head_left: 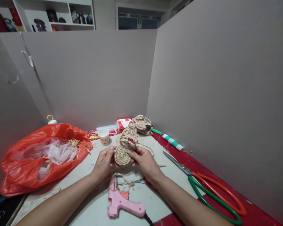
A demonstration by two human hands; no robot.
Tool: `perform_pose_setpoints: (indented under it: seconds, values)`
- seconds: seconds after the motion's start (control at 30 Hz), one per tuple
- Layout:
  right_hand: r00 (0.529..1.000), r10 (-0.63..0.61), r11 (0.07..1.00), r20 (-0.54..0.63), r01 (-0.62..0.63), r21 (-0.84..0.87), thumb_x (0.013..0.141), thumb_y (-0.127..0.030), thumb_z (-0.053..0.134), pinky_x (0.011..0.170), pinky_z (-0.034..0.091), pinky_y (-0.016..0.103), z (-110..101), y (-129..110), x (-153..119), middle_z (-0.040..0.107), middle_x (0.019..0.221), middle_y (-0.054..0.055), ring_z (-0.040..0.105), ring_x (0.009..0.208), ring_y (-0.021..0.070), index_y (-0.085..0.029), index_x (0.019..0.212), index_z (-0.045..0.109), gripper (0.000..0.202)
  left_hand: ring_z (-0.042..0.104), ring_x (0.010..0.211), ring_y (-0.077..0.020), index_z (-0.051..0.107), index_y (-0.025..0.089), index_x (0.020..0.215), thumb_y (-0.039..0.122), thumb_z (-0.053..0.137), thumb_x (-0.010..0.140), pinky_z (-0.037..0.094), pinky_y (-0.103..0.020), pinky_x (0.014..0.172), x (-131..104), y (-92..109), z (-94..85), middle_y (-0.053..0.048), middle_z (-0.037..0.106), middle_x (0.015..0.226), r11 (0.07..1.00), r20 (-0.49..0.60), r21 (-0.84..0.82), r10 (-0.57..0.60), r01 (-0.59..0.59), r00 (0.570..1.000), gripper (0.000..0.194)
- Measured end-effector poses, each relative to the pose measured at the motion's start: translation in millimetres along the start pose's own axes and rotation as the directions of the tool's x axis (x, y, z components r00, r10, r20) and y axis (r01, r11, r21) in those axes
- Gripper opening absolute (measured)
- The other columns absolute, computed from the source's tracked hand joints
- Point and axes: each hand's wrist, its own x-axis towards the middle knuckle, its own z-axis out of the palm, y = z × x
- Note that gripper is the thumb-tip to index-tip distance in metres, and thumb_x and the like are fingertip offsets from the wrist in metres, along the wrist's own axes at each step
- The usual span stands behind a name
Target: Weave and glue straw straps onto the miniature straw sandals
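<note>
Between my two hands is a small woven straw slipper point(122, 155), coiled from pale cord, with red and white beads on its strap. My left hand point(105, 161) pinches its left edge, thumb on top. From the other side my right hand point(143, 160) grips it, thumb just below the beads; some fingers of both hands are hidden beneath. Below them on the white board lies a pink glue gun point(125, 202), with straw strands point(124, 179) near its nozzle. Partly behind my right wrist is a small pair of scissors point(138, 181).
Large scissors point(190, 172) with red and green handles lie right. At left sits a red plastic bag point(21, 163) with straw scraps. Farther back are a paper cup point(104, 137), a red-and-white box point(123, 124), more woven straw pieces point(141, 124) and a green-and-white roll point(173, 142). Grey partitions point(96, 78) enclose the table.
</note>
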Motion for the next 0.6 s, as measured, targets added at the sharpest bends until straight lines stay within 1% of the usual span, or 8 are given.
perform_pose_setpoints:
  seconds: [0.13, 0.2, 0.3, 0.43, 0.53, 0.6]
  values:
    - [1.000, 0.013, 1.000, -0.009, -0.013, 0.017, 0.064, -0.043, 0.079, 0.043, 0.037, 0.020, -2.1, 0.9, 1.5, 0.054, 0.055, -0.005, 0.042, 0.047, 0.0077, -0.014, 0.075, 0.066, 0.034, 0.055, 0.052, -0.0111, 0.066, 0.012, 0.081, 0.048, 0.056, 0.086, 0.047, -0.021, 0.051, 1.4, -0.2, -1.0, -0.002, 0.064, 0.062, 1.000, -0.005, 0.004, -0.010, 0.010, 1.000, 0.038]
    - [1.000, 0.017, 1.000, -0.009, -0.017, 0.023, 0.063, -0.043, 0.080, 0.043, 0.037, 0.020, -1.7, 0.8, 1.2, 0.054, 0.055, -0.005, 0.042, 0.047, 0.0077, -0.014, 0.076, 0.066, 0.035, 0.055, 0.052, -0.0106, 0.066, 0.011, 0.075, 0.047, 0.060, 0.084, 0.047, -0.021, 0.051, 1.3, 0.9, -0.6, -0.003, 0.064, 0.062, 1.000, 0.004, 0.003, -0.017, 0.017, 1.000, 0.037]
    - [1.000, 0.016, 0.999, -0.011, -0.015, 0.031, 0.063, -0.043, 0.080, 0.043, 0.037, 0.020, -0.6, 0.3, 0.7, 0.054, 0.055, -0.005, 0.042, 0.047, 0.0077, -0.014, 0.077, 0.066, 0.035, 0.055, 0.052, -0.0107, 0.067, 0.011, 0.073, 0.047, 0.062, 0.082, 0.047, -0.021, 0.051, 1.2, 2.7, -0.1, -0.002, 0.064, 0.061, 1.000, 0.005, 0.005, -0.017, 0.017, 1.000, 0.037]
    - [1.000, 0.012, 0.999, -0.014, -0.012, 0.039, 0.062, -0.043, 0.080, 0.043, 0.037, 0.021, -0.3, 0.1, 0.5, 0.054, 0.055, -0.005, 0.043, 0.047, 0.0080, -0.014, 0.076, 0.066, 0.035, 0.056, 0.048, -0.0112, 0.065, 0.012, 0.068, 0.051, 0.061, 0.081, 0.047, -0.021, 0.049, 1.3, 3.0, 0.6, -0.002, 0.063, 0.056, 1.000, -0.003, 0.011, -0.013, 0.013, 1.000, 0.042]
    - [1.000, 0.005, 0.999, -0.020, -0.005, 0.043, 0.063, -0.043, 0.080, 0.043, 0.038, 0.021, -0.8, 0.0, 0.4, 0.055, 0.056, -0.005, 0.043, 0.047, 0.0081, -0.014, 0.078, 0.067, 0.035, 0.059, 0.049, -0.0128, 0.066, 0.011, 0.071, 0.052, 0.059, 0.082, 0.048, -0.023, 0.050, 0.4, 0.2, 1.1, -0.003, 0.064, 0.057, 0.999, 0.016, 0.019, -0.028, 0.028, 0.999, 0.043]
    - [1.000, -0.004, 0.999, -0.024, 0.005, 0.044, 0.064, -0.042, 0.080, 0.043, 0.038, 0.021, -0.8, -0.4, 0.5, 0.056, 0.058, -0.004, 0.043, 0.047, 0.0080, -0.014, 0.081, 0.068, 0.035, 0.060, 0.050, -0.0122, 0.066, 0.012, 0.075, 0.049, 0.061, 0.082, 0.048, -0.022, 0.051, -0.5, -3.1, 1.2, -0.003, 0.065, 0.062, 0.999, 0.031, 0.025, -0.034, 0.033, 0.999, 0.039]
